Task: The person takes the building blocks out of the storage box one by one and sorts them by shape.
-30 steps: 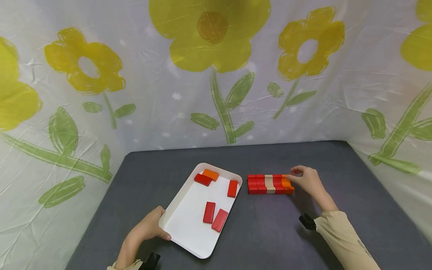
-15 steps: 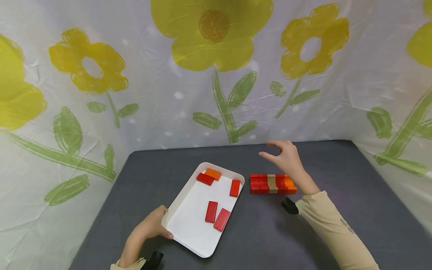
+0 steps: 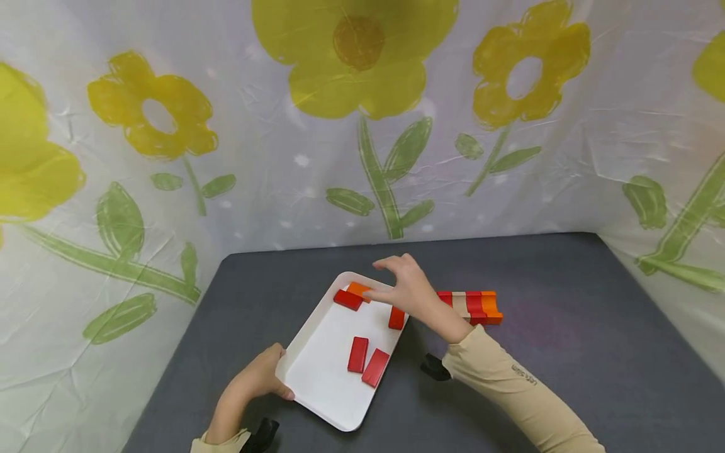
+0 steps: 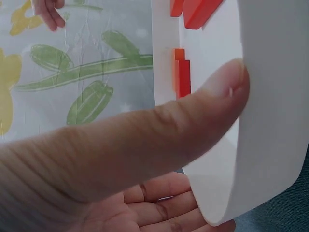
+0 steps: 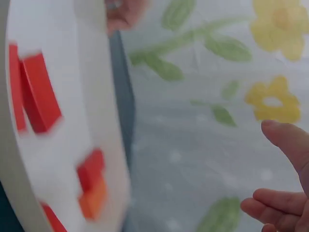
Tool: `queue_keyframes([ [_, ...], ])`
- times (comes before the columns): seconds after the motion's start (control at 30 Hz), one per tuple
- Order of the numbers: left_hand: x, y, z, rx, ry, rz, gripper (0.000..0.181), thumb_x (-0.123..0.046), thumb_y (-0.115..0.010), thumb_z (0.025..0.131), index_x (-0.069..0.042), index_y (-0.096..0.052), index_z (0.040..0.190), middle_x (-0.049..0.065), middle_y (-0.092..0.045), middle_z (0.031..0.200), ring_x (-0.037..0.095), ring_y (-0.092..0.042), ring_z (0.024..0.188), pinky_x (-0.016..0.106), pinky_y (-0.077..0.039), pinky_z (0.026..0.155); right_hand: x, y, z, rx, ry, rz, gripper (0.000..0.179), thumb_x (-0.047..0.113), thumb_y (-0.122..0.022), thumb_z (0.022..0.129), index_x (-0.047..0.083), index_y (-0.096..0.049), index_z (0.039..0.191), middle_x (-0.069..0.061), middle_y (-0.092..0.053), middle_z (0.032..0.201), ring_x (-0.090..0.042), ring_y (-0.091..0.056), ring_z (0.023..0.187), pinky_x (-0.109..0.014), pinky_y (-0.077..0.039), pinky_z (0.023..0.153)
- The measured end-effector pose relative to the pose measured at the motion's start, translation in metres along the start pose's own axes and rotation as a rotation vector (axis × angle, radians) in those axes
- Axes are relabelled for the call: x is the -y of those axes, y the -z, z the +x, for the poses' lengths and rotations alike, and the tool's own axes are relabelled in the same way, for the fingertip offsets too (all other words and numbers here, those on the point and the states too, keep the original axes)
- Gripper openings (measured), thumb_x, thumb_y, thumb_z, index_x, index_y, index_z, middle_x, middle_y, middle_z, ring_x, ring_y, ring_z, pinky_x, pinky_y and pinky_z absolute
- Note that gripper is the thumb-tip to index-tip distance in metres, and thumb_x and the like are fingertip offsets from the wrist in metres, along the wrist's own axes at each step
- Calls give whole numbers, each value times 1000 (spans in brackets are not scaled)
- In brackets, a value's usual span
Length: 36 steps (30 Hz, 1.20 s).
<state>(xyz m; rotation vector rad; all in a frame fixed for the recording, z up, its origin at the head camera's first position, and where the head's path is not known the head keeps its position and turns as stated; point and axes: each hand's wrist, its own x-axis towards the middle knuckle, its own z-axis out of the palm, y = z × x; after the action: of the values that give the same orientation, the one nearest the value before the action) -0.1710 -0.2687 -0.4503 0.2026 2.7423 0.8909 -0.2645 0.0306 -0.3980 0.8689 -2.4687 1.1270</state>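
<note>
Change: the right hand (image 3: 412, 290) has moved left from above the block row (image 3: 470, 306) to above the far right part of the tray (image 3: 334, 402); the left hand (image 3: 257, 379) has stayed on the tray.
Tabletop (image 3: 566, 352): dark grey; carries the tray and the block row.
Tray: white, lies left of the block row, holds five loose blocks.
Block row: red, tan and orange blocks standing side by side, just right of the tray.
Right hand: hovers over the tray, fingers (image 3: 381, 294) spread and loosely extended, holding nothing.
Left hand: grips the tray's near left edge, thumb on the rim.
Orange block (image 3: 357, 289): far corner of the tray, touching a red block (image 3: 347, 299), just beside the right fingertips.
</note>
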Motion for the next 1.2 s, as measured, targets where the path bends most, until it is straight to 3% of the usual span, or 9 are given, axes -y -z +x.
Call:
queue_keyframes([
  [0.17,5,-7,-7,39,-23,2,66,-8,-87,43,10,-47,93,11,-52,83,24,-49,75,39,-40,68,0,-39,-19,138,-51,-42,54,37,-75,68,4,-62,109,-5,-61,101,-20,-46,83,-27,-43,61],
  [0.23,7,-9,-9,53,-46,3,66,-10,-87,45,10,-47,93,12,-53,83,25,-49,76,40,-40,68,-2,-50,-26,195,-77,-76,55,39,-75,68,6,-61,109,-4,-61,99,-19,-47,85,-28,-43,63],
  [0.43,7,-7,-6,24,-74,2,65,-9,-87,44,9,-46,92,11,-52,81,25,-49,74,40,-40,67,-6,-69,-36,268,-37,-167,56,41,-76,64,3,-61,103,-6,-61,96,-18,-52,83,-34,-39,79],
  [0.53,6,-4,-6,9,-64,3,64,-7,-87,43,9,-47,91,10,-51,79,23,-48,72,39,-40,66,-4,-77,-41,323,-20,-261,63,47,-75,62,3,-61,105,-5,-61,98,-17,-47,82,-28,-40,67],
  [0.7,7,-2,-4,6,-94,3,63,-7,-86,44,9,-46,90,9,-51,78,23,-48,71,37,-40,65,-3,-89,-49,431,-47,-411,66,54,-74,58,8,-62,103,-3,-57,96,-16,-43,83,-28,-40,64],
  [0.9,6,0,-2,1,-102,-8,62,-6,-86,44,9,-46,89,8,-50,77,22,-47,69,36,-39,63,-5,-96,-54,447,-85,-451,60,54,-75,55,10,-58,93,1,-52,83,-15,-40,80,-29,-37,60],
  [1.2,7,-1,0,-2,-96,5,63,-6,-86,44,9,-46,90,9,-50,77,23,-47,70,36,-40,64,-6,-100,-54,417,-53,-376,49,40,-77,58,7,-55,87,3,-47,71,-13,-39,71,-24,-37,58],
])
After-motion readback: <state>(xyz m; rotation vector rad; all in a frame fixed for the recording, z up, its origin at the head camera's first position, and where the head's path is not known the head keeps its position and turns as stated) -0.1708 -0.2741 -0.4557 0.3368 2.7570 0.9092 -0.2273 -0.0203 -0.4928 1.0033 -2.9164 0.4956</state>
